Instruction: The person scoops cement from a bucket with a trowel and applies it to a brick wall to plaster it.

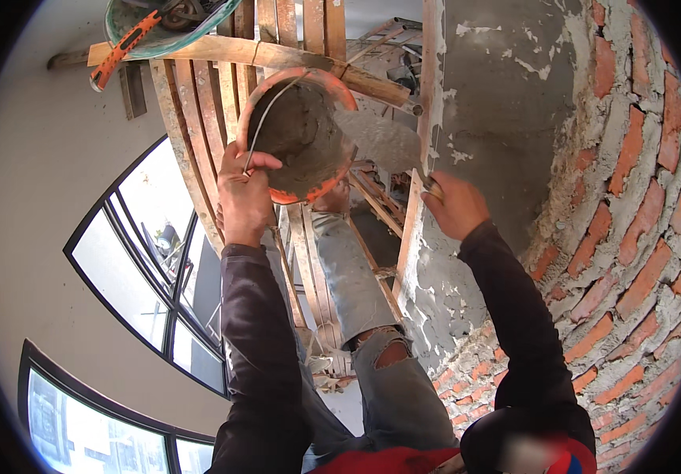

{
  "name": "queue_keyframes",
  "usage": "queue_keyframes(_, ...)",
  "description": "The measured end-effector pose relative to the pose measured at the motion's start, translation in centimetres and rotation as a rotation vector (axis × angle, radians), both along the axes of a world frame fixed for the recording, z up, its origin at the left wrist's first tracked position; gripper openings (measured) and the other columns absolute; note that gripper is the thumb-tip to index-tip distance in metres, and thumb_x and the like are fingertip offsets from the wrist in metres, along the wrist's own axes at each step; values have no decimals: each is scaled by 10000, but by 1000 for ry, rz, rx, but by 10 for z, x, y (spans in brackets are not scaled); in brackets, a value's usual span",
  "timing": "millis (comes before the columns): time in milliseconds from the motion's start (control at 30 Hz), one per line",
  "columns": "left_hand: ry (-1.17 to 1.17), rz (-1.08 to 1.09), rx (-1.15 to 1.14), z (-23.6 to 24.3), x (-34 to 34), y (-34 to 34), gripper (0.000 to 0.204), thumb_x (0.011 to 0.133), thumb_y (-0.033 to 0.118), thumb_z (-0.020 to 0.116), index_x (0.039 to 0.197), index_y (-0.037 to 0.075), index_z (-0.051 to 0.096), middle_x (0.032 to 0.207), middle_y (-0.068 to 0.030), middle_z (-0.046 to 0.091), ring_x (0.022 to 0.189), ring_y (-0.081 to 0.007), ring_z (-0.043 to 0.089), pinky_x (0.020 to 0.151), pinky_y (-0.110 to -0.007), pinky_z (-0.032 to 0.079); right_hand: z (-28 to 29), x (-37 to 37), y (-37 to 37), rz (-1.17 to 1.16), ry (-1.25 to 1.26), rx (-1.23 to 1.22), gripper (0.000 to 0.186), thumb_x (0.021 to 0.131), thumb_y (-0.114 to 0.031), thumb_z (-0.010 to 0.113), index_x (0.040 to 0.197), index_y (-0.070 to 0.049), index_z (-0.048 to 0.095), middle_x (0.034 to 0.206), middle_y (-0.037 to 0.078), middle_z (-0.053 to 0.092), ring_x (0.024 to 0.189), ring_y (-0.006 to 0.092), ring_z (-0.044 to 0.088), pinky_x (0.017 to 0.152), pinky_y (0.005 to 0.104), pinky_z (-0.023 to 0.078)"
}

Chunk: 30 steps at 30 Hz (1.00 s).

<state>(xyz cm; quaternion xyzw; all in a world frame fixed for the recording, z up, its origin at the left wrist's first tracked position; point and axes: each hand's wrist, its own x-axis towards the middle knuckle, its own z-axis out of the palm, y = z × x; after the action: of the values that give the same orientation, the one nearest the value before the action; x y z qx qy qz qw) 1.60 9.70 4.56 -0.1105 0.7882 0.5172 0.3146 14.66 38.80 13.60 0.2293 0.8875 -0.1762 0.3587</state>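
Note:
My left hand [245,197] grips the rim of an orange bucket [309,195], its thumb lying over the edge near the thin wire handle [264,120]. Grey wet mortar [297,130] lies inside the bucket. In my right hand [456,207] is the handle of a trowel [384,142], with the fingers closed round it. Mortar seems to coat the trowel's blade, whose tip reaches over the bucket's right rim. Beside the blade rises a wall edge with a straight wooden strip [432,71] along it.
I stand on a scaffold of wooden planks [198,103] with gaps. A crossbeam [301,57] runs behind the bucket. At the upper left sits a green basin [178,43] with an orange-handled tool [124,49]. Grey plaster [506,103] and bare brick [629,150] face me on the right; windows [139,261] are left.

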Motion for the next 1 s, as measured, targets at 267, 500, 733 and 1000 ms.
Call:
queue_keyframes(267,58,29,15,0,4,10,148,741,-82,467,731,-21,602,1043,-100,604,1046,-213,592,939,-288,426,-143,-50,-76,161,54,-142,228,833,-226,653,947,-29,671,884,223,693,875,412,673,777,492,540)
queue_keyframes(500,128,70,53,-2,8,-3,112,734,-76,473,699,-24,567,1130,-108,622,989,-199,589,871,-269,426,-135,2,-66,-65,59,-279,280,809,-317,679,922,-61,676,876,203,685,873,408,653,766,502,503)
queue_keyframes(733,79,94,63,11,0,3,111,708,-66,468,694,-20,567,1167,-128,605,930,-188,563,821,-262,422,-134,-1,-62,-6,70,-229,293,852,-302,650,928,-20,670,798,202,660,811,400,641,708,484,489)
queue_keyframes(1000,45,221,185,-28,3,-32,241,763,-64,442,931,-21,609,772,22,527,682,-47,435,621,-191,357,-43,5,-48,-20,423,-290,245,820,-242,686,859,-5,637,692,187,618,725,397,620,707,491,492)
